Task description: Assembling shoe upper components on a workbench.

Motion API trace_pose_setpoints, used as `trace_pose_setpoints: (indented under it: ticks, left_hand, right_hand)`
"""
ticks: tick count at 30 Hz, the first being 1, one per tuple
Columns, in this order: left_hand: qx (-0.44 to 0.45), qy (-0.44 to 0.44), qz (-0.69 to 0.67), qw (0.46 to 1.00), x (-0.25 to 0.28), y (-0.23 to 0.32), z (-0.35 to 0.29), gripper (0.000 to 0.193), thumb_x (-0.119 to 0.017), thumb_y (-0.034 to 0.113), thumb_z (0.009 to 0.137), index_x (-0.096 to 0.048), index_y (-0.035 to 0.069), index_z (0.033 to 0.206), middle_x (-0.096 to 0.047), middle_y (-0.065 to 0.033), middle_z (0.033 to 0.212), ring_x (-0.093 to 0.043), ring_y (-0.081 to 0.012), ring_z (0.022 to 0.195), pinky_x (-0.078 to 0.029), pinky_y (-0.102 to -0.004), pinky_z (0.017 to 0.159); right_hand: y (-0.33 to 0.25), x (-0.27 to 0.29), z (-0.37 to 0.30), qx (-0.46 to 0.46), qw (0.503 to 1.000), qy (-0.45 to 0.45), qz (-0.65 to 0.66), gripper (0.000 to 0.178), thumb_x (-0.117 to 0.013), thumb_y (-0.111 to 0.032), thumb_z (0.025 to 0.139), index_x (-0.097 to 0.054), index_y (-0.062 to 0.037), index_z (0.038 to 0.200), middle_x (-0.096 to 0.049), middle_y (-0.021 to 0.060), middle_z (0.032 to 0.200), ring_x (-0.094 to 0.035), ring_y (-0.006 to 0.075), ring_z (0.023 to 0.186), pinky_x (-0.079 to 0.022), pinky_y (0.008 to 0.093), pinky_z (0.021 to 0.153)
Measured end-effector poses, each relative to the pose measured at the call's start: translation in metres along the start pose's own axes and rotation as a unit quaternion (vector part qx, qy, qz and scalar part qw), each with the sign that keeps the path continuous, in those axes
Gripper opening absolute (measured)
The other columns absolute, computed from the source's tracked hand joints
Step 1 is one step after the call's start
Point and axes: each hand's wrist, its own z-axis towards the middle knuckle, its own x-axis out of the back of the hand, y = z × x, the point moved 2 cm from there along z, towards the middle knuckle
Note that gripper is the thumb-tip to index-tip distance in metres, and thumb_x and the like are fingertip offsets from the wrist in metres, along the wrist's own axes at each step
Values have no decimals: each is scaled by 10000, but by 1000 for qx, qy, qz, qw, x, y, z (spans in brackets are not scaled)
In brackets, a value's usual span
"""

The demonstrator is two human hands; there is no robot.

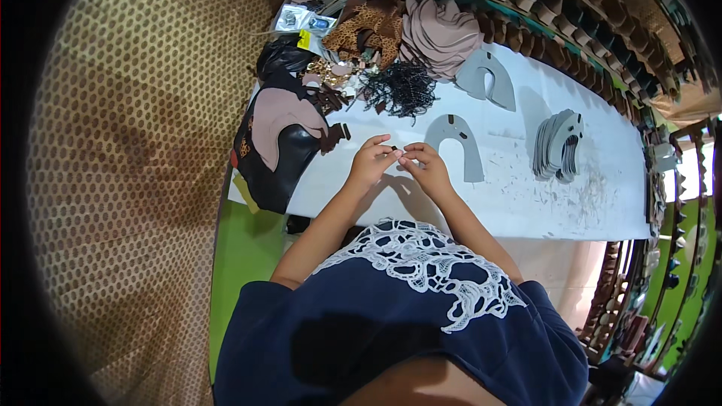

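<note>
Above the white table (353,199), my left hand (367,164) and my right hand (429,171) meet fingertip to fingertip. Thumb and index finger of the left pinch a small dark strip (395,148), and the right fingertips touch its other side; its details are too small to tell. Just beyond my right hand lies a grey U-shaped shoe-upper piece (471,158) with small dark patches on its curve. A second grey piece (502,94) with a curved slot rests farther back. To the right stands a stack of similar grey pieces (547,146).
At the left are a black bag (301,158), pinkish curved pieces (282,116) and brown strips (335,135). Behind lie a black stringy tangle (402,86), leopard-print material (368,26) and a pinkish pile (440,34). Racks of shoe lasts (556,11) line the back and right.
</note>
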Motion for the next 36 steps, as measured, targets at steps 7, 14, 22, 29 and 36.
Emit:
trace_pose_setpoints:
  ticks: [7,14,22,29,36]
  left_hand:
    - [-11,32,-12,999,-39,20,0,146,-672,180,807,-709,52,868,-509,-126,1223,-488,-214,1123,-386,-321,906]
    - [-13,-16,27,999,-68,17,8,134,-666,146,805,-703,44,884,-502,-130,1227,-457,-218,1160,-386,-324,908]
    - [24,22,-42,999,-96,2,7,185,-650,160,837,-676,-8,911,-433,-95,1292,-558,-175,1004,-456,-310,852]
    - [-97,10,168,981,-101,15,18,148,-703,164,753,-688,30,815,-546,-146,1147,-566,-257,1004,-463,-321,818]
    - [-53,2,203,978,-107,15,33,158,-712,185,752,-696,47,827,-533,-120,1169,-568,-233,998,-466,-323,820]
  right_hand:
    - [18,38,-7,24,1000,12,-6,142,-720,-162,757,-693,-49,838,-560,118,1059,-556,243,957,-460,312,754]
    - [33,63,-5,43,999,-24,22,150,-729,-142,738,-682,-26,822,-551,117,1015,-546,227,870,-453,314,731]
    - [63,80,-2,-18,994,-76,78,167,-720,-156,760,-685,-47,881,-544,99,1021,-552,226,951,-452,315,800]
    - [74,104,17,44,994,-96,25,193,-698,-168,774,-680,-39,916,-561,126,1007,-579,252,934,-482,312,792]
    - [74,101,23,42,998,-57,1,122,-674,-120,776,-664,-22,848,-565,142,989,-577,280,915,-474,325,773]
